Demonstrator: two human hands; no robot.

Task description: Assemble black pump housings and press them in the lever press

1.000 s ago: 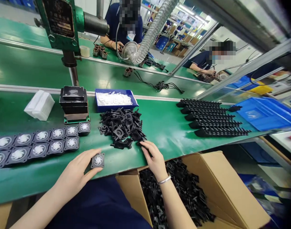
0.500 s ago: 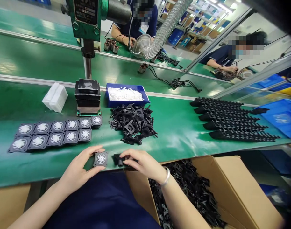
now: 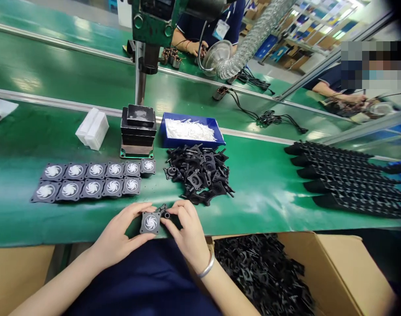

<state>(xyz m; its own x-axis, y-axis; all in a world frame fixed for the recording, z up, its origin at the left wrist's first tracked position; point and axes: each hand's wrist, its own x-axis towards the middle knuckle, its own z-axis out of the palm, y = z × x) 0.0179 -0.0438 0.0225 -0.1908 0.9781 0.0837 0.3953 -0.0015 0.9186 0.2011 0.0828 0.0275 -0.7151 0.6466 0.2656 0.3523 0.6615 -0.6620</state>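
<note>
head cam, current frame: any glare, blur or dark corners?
Head view: pale glare on the green bench right of the black pile; black rows at right look soft, while the swirl on the square part in the left hand reads clearly; upper-right corner dark; pixel blocks partly hide a co-worker.

The right hand [image 3: 187, 226] partly hides its black part [image 3: 166, 215]; the press [image 3: 151, 30] is cropped above.

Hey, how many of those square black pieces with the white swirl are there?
12: six in the back row on the green table, five in the front row, and one swirl piece in the left hand. Any stacked underneath would be hidden.
</note>
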